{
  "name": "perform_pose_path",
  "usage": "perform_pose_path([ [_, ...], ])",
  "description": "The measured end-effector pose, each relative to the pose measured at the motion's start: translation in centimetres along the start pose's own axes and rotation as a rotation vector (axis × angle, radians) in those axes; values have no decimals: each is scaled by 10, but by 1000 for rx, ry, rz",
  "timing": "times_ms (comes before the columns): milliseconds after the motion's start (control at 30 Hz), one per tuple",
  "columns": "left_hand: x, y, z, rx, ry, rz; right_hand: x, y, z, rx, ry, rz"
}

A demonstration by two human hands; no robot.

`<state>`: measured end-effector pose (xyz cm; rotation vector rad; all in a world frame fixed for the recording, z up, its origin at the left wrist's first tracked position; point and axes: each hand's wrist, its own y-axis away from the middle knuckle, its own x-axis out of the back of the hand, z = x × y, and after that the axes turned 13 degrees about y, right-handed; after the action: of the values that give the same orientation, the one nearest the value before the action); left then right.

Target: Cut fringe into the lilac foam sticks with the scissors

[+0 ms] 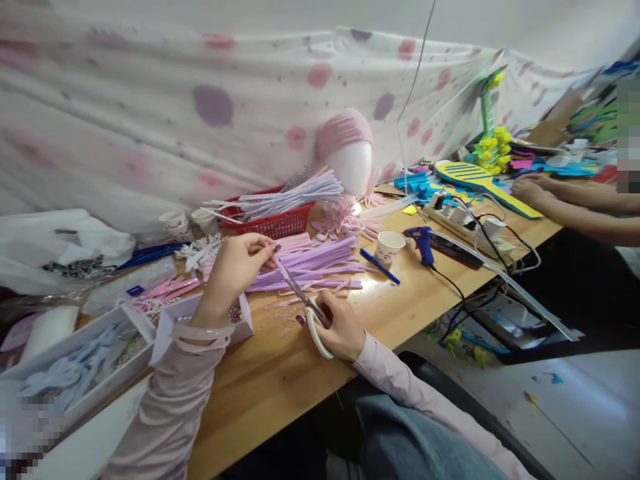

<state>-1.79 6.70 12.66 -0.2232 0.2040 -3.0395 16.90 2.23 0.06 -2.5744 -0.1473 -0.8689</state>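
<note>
My left hand (239,268) is closed in a pinch, thumb against fingertips, on a thin lilac pipe cleaner whose far part is hard to make out. My right hand (345,328) grips white-handled scissors (315,335), their blades pointing up and left to just beside the left fingertips. Behind the blades lies a bundle of purple pipe cleaners (320,261) on the wooden table (360,347). Small lilac clippings are scattered near the scissors. Below my left wrist stands a small white box (244,325) with beads in it.
A red basket (285,223) holds pale pipe cleaners, near a white mannequin head (353,167). Rightward are a paper cup (389,247), blue pen (380,267), blue glue gun (423,243) and power strip (465,230). A co-worker's hands (533,190) are at far right. An open box (75,373) sits left.
</note>
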Motion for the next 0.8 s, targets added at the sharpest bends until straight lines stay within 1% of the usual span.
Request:
perform_pose_path([
  [167, 1, 0, 1, -5, 66, 1, 1, 0, -3, -6, 6, -2],
  [500, -1, 2, 4, 25, 0, 5, -2, 1, 0, 2, 3, 33],
  [800, 0, -3, -5, -23, 21, -22, -5, 1, 1, 1, -10, 61],
])
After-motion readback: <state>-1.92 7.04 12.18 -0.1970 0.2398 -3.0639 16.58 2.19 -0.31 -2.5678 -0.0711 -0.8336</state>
